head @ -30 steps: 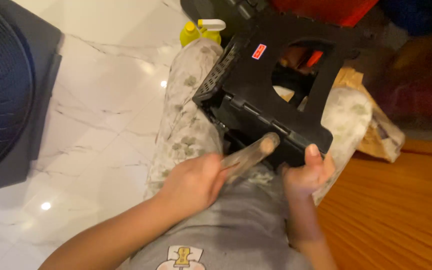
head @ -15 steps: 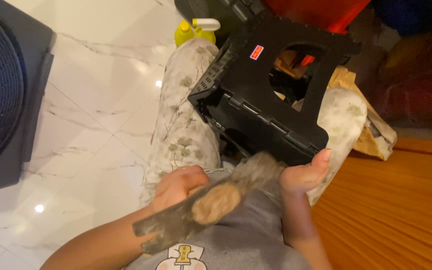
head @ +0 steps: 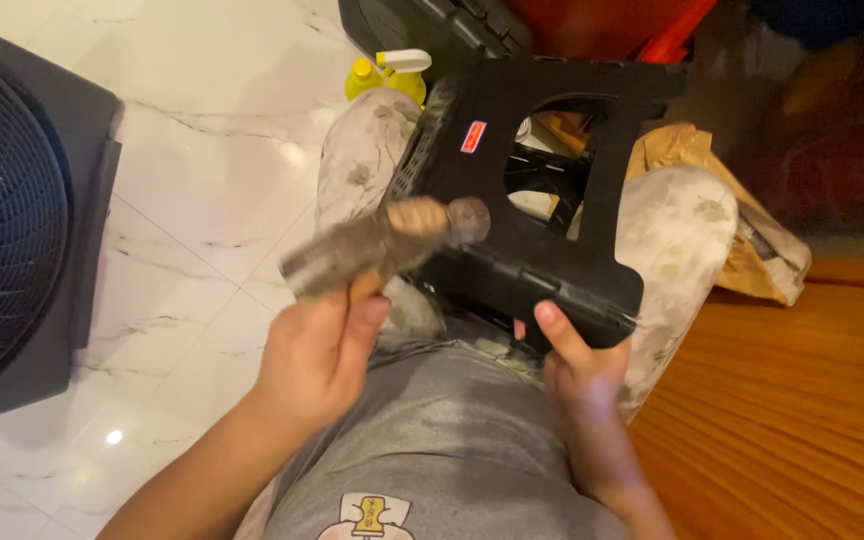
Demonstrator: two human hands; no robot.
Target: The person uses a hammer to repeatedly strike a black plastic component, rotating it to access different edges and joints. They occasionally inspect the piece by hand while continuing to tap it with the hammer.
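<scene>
Tool (head: 382, 250) in left hand (head: 317, 355) — blurred, long axis up-right, right hand (head: 577, 365) gripping stool (head: 542, 190)

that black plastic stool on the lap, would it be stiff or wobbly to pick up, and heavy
The black stool looks like rigid moulded plastic, so probably stiff. It has a large cut-out and ribbed sides, so likely light for its size; the right hand steadies it by one edge alone. It lies tilted across the knees, so a push could tip it.

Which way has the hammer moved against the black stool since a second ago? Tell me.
Yes. The hammer in the left hand swung from the black stool's near edge to its left side.
</scene>
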